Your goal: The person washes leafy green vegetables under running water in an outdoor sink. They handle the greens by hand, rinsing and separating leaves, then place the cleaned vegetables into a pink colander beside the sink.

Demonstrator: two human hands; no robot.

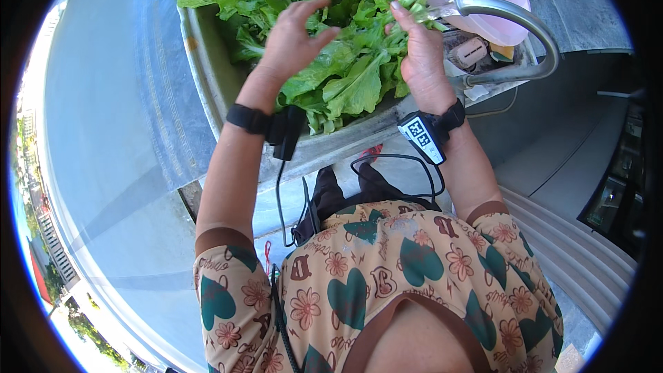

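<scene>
Green leafy vegetables (357,85) fill the sink (199,62) before me. Around the pale cut stems of one bunch (414,2), at the sink's right, my right hand (422,46) is closed. Its leaves hang down and left among the others. Water runs from the curved metal faucet (538,31) onto the stems. My left hand (295,36) hovers over the leaves at the left, thumb and fingers apart, with nothing in it. Both wrists wear black straps with small devices.
A pink plastic basin (481,0) stands tilted behind the faucet. Beside the faucet base lie a scrub brush (469,53) and a sponge (502,54). Black cables (393,156) hang between my wrists and body. The sink's front rim (331,146) runs close to me.
</scene>
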